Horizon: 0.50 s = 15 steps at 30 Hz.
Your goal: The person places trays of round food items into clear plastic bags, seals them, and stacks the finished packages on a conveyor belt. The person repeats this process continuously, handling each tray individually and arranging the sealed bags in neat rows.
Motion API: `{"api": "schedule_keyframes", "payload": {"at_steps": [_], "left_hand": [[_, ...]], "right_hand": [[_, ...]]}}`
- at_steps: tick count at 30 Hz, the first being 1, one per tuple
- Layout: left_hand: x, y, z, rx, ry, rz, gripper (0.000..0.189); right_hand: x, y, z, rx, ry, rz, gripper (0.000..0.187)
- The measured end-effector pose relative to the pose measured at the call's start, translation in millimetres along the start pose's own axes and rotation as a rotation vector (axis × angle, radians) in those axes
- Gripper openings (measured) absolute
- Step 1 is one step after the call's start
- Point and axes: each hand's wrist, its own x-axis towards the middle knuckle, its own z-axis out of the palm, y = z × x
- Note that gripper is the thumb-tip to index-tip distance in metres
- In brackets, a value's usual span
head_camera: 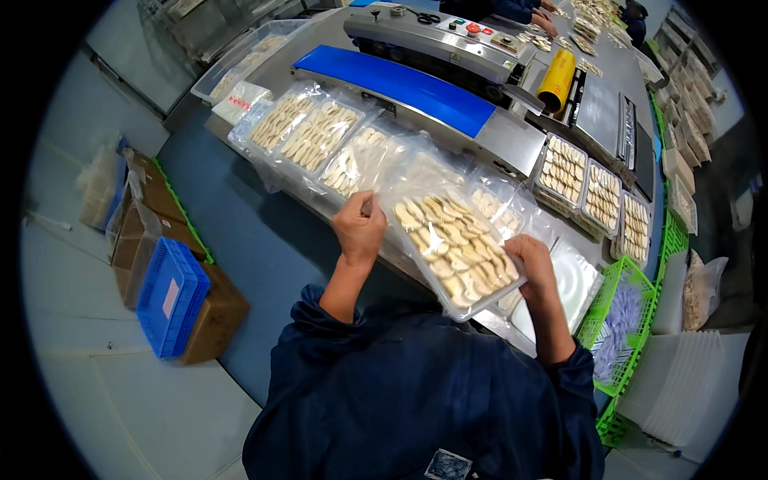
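Observation:
My left hand [361, 233] is closed, thumb against finger, on the edge of a clear plastic bag [420, 174]. Inside this bag lies a clear plastic tray [461, 313] of pale dried slices [459, 246], apparently mushroom, in overlapping rows. My right hand [533, 264] grips the tray's right side through the film. The tray is held tilted in front of my body, above the table edge. Behind it, along the table, lie more bagged trays of slices [321, 137]. Flat plastic bags [564, 276] lie beneath and beyond my right hand.
A band sealing machine [438, 45] with a blue conveyor belt [396, 90] stands behind the bagged trays. To the right are stacked filled trays [561, 171], a yellow film roll [557, 81] and a green basket [624, 324] of sachets. Blue crates [171, 297] stand left. A co-worker's hands [545, 23] are at the far end.

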Motion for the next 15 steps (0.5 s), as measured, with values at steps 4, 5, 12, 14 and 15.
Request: {"api": "schedule_keyframes", "payload": {"at_steps": [4, 5, 12, 14, 15], "left_hand": [[-39, 3, 8, -0.101, -0.016, -0.015, 0.014], [-42, 1, 8, -0.225, -0.031, -0.088, 0.015], [-32, -3, -12, -0.857, -0.31, -0.657, 0.02], [-34, -2, -21, -0.585, -0.363, -0.541, 0.016], [-33, 1, -31, -0.441, -0.382, -0.487, 0.015]], "right_hand": [[-29, 66, 33, 0.04, 0.289, -0.256, 0.012], [-33, 76, 35, 0.146, 0.28, -0.186, 0.011], [21, 44, 34, -0.006, 0.07, -0.162, 0.026], [20, 43, 35, -0.077, 0.029, -0.24, 0.02], [14, 43, 34, -0.082, 0.007, -0.22, 0.018]]}}
